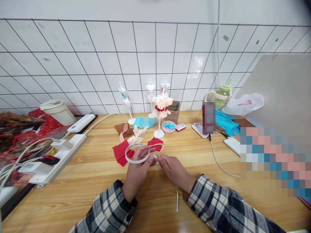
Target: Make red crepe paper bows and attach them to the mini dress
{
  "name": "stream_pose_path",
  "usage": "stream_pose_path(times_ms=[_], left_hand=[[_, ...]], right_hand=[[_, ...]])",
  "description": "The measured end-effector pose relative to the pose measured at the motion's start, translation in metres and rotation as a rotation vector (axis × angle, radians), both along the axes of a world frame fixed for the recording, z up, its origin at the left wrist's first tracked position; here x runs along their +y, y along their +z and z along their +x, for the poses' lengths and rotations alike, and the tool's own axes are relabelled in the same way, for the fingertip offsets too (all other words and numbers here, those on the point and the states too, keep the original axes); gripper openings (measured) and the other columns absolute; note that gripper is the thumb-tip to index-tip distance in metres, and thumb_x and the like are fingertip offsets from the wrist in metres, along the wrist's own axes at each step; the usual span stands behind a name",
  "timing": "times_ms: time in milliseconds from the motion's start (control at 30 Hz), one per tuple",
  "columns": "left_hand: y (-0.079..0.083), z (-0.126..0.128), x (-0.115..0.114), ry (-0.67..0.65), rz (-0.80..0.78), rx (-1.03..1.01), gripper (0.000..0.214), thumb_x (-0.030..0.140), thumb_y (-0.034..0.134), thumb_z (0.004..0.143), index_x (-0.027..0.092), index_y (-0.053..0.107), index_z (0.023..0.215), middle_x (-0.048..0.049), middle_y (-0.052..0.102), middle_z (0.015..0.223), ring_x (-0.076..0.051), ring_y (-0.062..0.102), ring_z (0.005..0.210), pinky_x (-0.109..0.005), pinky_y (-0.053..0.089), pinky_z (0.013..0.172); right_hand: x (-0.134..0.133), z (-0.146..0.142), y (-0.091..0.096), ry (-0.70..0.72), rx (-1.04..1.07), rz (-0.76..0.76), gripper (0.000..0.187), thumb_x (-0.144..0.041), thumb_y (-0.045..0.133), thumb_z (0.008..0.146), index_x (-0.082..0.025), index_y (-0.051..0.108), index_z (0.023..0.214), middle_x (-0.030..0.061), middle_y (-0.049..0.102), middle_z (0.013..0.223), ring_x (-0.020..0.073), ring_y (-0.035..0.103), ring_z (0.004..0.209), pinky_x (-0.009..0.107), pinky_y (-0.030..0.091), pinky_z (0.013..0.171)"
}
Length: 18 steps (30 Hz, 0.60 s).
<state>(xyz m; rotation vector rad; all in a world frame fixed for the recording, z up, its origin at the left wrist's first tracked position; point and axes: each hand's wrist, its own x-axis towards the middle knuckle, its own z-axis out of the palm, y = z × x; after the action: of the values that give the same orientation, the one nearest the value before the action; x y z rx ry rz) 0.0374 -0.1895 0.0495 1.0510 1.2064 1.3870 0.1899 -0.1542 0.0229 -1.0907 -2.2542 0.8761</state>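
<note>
Two hands in plaid sleeves meet over the near middle of the wooden counter (97,184). A short white strip (177,200) lies loose on the wood between the forearms. The left hand (136,171) is curled around a white tape roll (137,153), held up as an open ring just above the counter. The right hand (173,170) is pinched, thumb to forefinger, at the roll's right side, on what seems to be its free end; that spot is too small to be made out surely.

Red fabric pieces (120,152) are partly hidden behind the roll. Further back, brown and pale scraps, a teal cloth (144,122), a pink dish (168,127) and a dressed miniature mannequin (160,108) are gathered near the back edge, with bare mannequins behind.

A white power strip (60,155) with cables is set along the left edge. Areas at the right edge are blurred out. A green bottle (223,95) and a plastic bag (245,103) are seen at the back right. White tiled wall (97,48) closes the room behind.
</note>
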Motion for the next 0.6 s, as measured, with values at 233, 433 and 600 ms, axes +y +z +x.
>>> stream_pose_path(times_ms=[233, 433, 600], left_hand=[[0.005, -0.008, 0.006, 0.191, 0.021, 0.056, 0.034, 0.04, 0.065, 0.077, 0.017, 0.054, 0.101, -0.0065, 0.068, 0.099, -0.009, 0.06, 0.061, -0.026, 0.055, 0.061], [0.005, -0.004, 0.002, 0.1, -0.021, 0.065, 0.036, 0.042, 0.066, 0.076, 0.018, 0.053, 0.101, -0.0065, 0.068, 0.097, -0.01, 0.061, 0.059, -0.027, 0.055, 0.059], [0.0, 0.001, -0.001, -0.018, -0.073, 0.047, 0.037, 0.041, 0.068, 0.074, 0.018, 0.054, 0.098, -0.006, 0.069, 0.094, -0.01, 0.06, 0.056, -0.026, 0.055, 0.055]], right_hand=[[0.004, 0.005, 0.004, -0.017, 0.08, -0.033, 0.037, -0.045, 0.034, 0.095, -0.02, 0.052, 0.074, -0.0021, 0.054, 0.064, 0.012, 0.048, 0.059, 0.023, 0.029, 0.055], [0.003, 0.007, 0.01, -0.176, 0.236, -0.019, 0.025, -0.042, 0.053, 0.085, -0.018, 0.06, 0.088, -0.0064, 0.042, 0.055, 0.0099, 0.039, 0.051, 0.021, 0.028, 0.05], [0.004, 0.005, 0.01, -0.144, 0.252, -0.087, 0.014, -0.032, 0.057, 0.081, -0.018, 0.061, 0.084, -0.0069, 0.04, 0.053, 0.0091, 0.037, 0.05, 0.021, 0.027, 0.048]])
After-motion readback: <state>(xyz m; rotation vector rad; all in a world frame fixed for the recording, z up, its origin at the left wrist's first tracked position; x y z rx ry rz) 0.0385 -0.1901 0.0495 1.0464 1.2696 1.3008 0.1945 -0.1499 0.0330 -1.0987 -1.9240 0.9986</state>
